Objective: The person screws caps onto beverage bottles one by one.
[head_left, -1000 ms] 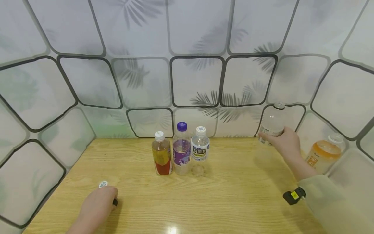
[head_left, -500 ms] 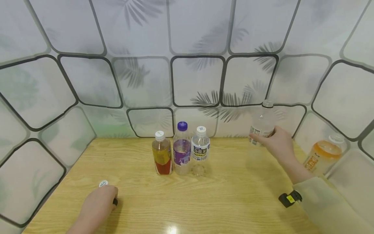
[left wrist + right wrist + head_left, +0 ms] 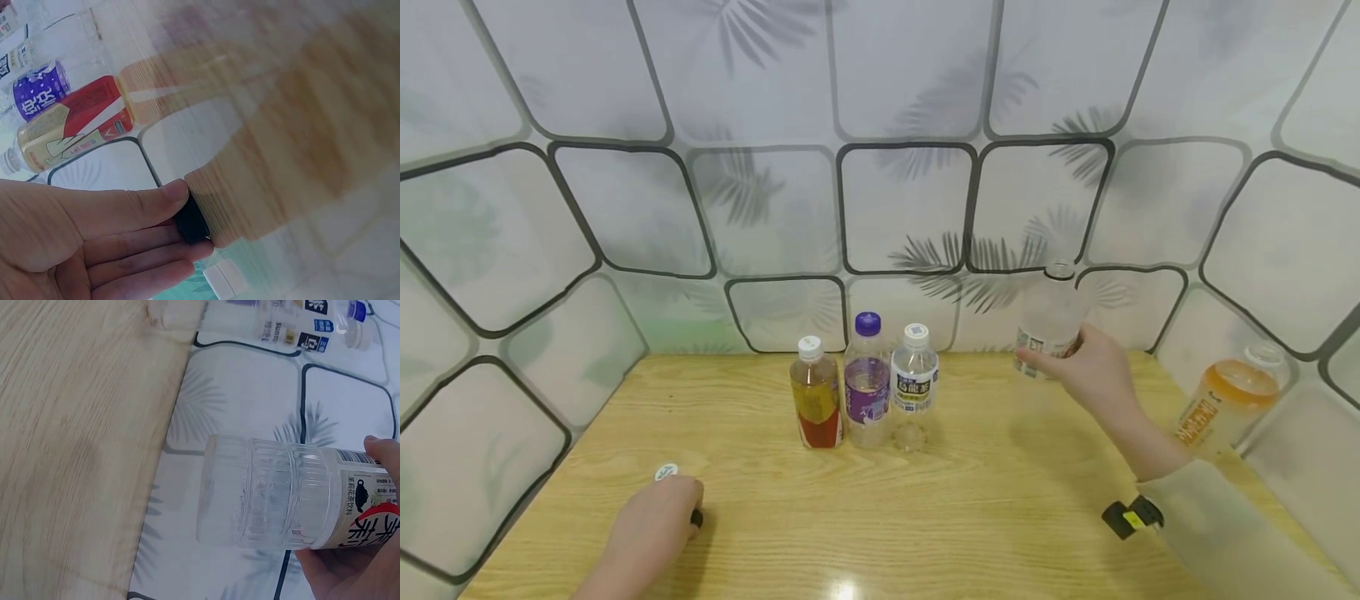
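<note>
In the head view my right hand grips a clear, uncapped plastic bottle round its label. The bottle is upright, with a dark ring at its neck; its base hangs above the wooden table, and in the right wrist view the ribbed lower part of the bottle looks empty. At the table's left, my left hand pinches a small black cap between thumb and fingers, low at the tabletop. Just beyond that hand lies a white cap with green print.
Mid-table stand a red-and-yellow-labelled bottle, a purple-capped bottle and a clear white-capped bottle, side by side. An uncapped orange-labelled bottle is at the far right. Patterned curtain-like walls enclose the table.
My right hand has carried the clear bottle leftward above the table, toward the three standing bottles. The left hand and the other bottles have stayed in place.
</note>
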{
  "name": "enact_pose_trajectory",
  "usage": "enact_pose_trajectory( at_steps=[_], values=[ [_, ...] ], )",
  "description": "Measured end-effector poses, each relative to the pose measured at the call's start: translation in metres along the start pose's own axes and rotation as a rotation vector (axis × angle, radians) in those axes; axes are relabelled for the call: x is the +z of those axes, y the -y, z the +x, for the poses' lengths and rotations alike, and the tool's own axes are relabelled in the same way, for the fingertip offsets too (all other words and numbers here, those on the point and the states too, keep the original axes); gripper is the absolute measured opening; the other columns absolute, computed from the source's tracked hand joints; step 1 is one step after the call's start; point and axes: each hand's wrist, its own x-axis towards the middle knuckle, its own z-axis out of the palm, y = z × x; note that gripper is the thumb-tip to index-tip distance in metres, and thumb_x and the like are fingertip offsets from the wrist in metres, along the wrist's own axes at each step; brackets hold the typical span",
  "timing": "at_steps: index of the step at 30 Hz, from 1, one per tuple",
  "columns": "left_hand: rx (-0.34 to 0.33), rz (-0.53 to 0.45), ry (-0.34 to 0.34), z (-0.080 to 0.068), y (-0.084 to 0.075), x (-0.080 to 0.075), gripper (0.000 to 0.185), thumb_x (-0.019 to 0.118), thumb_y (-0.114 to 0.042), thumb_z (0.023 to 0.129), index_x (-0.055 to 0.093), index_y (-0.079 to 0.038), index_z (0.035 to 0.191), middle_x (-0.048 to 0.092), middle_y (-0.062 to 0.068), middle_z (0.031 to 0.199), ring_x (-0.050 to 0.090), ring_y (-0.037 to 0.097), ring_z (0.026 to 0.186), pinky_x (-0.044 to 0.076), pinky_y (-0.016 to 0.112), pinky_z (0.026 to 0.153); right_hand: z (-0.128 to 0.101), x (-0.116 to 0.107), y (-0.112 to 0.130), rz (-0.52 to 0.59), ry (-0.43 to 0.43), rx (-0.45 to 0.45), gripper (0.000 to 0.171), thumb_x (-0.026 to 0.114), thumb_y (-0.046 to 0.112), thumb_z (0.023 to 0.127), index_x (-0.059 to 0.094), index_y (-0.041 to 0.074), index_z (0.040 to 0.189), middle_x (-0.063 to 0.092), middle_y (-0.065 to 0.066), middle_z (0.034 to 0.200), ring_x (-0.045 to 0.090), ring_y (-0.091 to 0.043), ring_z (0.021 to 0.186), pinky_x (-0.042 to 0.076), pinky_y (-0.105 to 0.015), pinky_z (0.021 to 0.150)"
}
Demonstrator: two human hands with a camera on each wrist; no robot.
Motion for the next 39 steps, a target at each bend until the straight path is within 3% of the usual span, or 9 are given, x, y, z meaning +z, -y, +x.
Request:
enact_pose_trajectory(
  at_steps=[4, 8, 16, 29, 39],
  values=[
    [-0.001, 0.001, -0.004, -0.001, 0.000, 0.000, 0.030, 0.093, -0.004, 0.074, 0.064, -0.010, 0.078, 0.066, -0.002, 0.072, 0.054, 0.014, 0.064, 0.050, 0.036, 0.055, -0.004, 0.001, 0.008, 0.044, 0.017, -0.034, 0.071, 0.085, 0.050, 0.088, 0.063, 0.002, 0.134, 0.073, -0.026, 0.123, 0.071, -0.037, 0.103, 0.056, -0.034, 0.075],
    [0.002, 0.004, -0.008, -0.001, 0.001, 0.001, 0.030, 0.093, -0.004, 0.074, 0.064, -0.010, 0.078, 0.066, -0.002, 0.073, 0.054, 0.014, 0.064, 0.050, 0.036, 0.056, -0.011, 0.002, 0.016, 0.051, 0.026, -0.056, 0.070, 0.087, 0.048, 0.087, 0.064, 0.001, 0.134, 0.073, -0.025, 0.125, 0.071, -0.040, 0.109, 0.057, -0.035, 0.079],
    [-0.009, 0.007, 0.011, 0.001, 0.000, 0.001, 0.029, 0.093, -0.005, 0.075, 0.064, -0.010, 0.079, 0.064, -0.003, 0.072, 0.053, 0.014, 0.065, 0.050, 0.036, 0.057, -0.024, 0.005, 0.032, 0.049, 0.042, -0.108, 0.066, 0.090, 0.043, 0.085, 0.065, 0.001, 0.130, 0.076, -0.023, 0.118, 0.073, -0.035, 0.101, 0.057, -0.033, 0.076],
    [-0.036, -0.011, 0.049, 0.001, -0.001, -0.002, 0.027, 0.093, -0.006, 0.074, 0.067, -0.009, 0.082, 0.068, -0.001, 0.077, 0.054, 0.015, 0.068, 0.052, 0.037, 0.059, -0.044, 0.009, 0.056, 0.064, 0.123, -0.097, 0.074, 0.093, 0.044, 0.082, 0.062, 0.000, 0.132, 0.076, -0.021, 0.119, 0.072, -0.032, 0.102, 0.057, -0.033, 0.078],
    [-0.029, -0.022, 0.039, 0.001, -0.001, -0.003, 0.027, 0.093, -0.005, 0.073, 0.068, -0.009, 0.082, 0.069, -0.002, 0.076, 0.054, 0.015, 0.067, 0.051, 0.036, 0.058, -0.053, 0.020, 0.063, 0.174, 0.138, -0.170, 0.066, 0.097, 0.035, 0.078, 0.067, 0.006, 0.130, 0.078, -0.012, 0.115, 0.070, -0.021, 0.095, 0.057, -0.028, 0.076]
  ],
)
